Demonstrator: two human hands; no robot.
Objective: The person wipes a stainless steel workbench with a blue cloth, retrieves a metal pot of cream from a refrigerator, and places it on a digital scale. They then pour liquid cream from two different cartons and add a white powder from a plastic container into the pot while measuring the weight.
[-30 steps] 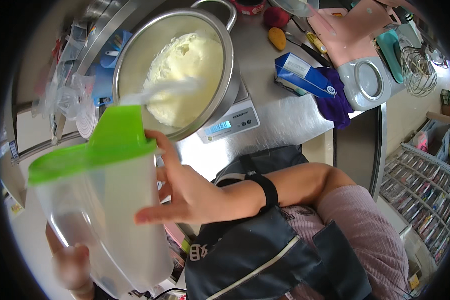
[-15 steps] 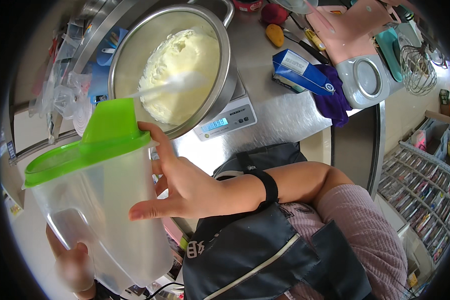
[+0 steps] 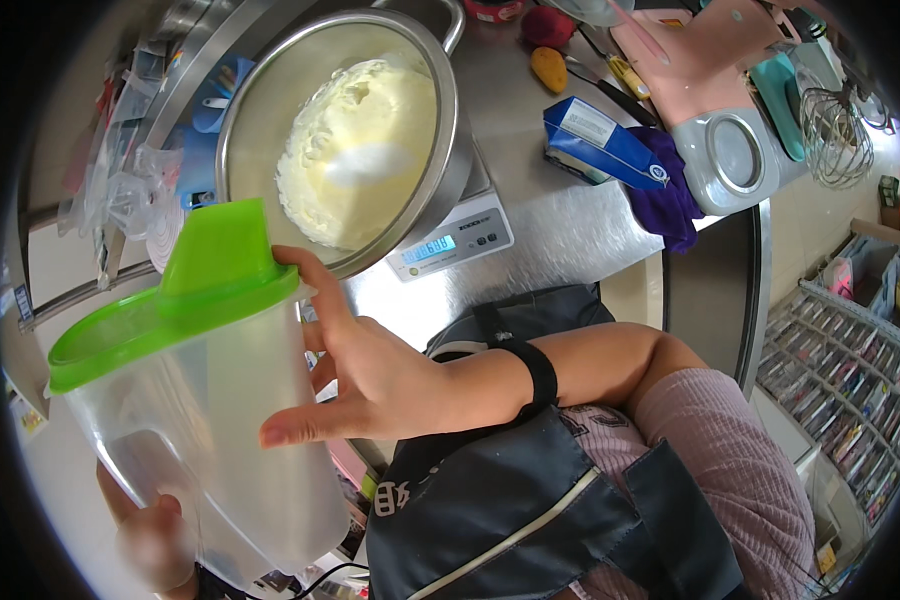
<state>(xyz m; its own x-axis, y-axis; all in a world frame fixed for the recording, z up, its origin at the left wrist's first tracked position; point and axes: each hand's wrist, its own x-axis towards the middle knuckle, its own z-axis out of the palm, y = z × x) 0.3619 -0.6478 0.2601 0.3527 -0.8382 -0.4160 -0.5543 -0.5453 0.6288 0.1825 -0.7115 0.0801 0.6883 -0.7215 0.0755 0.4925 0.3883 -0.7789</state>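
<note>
My left hand [image 3: 158, 540] grips a clear plastic storage container [image 3: 240, 440] low down at its recessed grip; part of that hand is behind the plastic. My right hand [image 3: 370, 385] holds the container's right side, index finger at the bright green lid [image 3: 205, 275] and thumb across the wall. The container is tilted, and its raised green spout points toward a large steel pot [image 3: 457, 130]. Inside the pot lies a pale yellow, creamy whipped mass [image 3: 365, 110], with a patch of white powder [image 3: 370, 162] on it. Under the pot is a digital scale [image 3: 460, 240], its display lit.
On the steel counter [image 3: 510, 130] to the right are a blue carton [image 3: 600, 140], a purple cloth [image 3: 675, 220], a yellow mango [image 3: 548, 70], a knife [image 3: 620, 98] and a pink stand mixer [image 3: 705, 50]. A whisk [image 3: 838, 140] is farther right. Plastic bags [image 3: 135, 195] lie left of the pot.
The streak of white powder from the spout into the pot is gone; a white patch now shows on the creamy mass. Hands and container have barely shifted.
</note>
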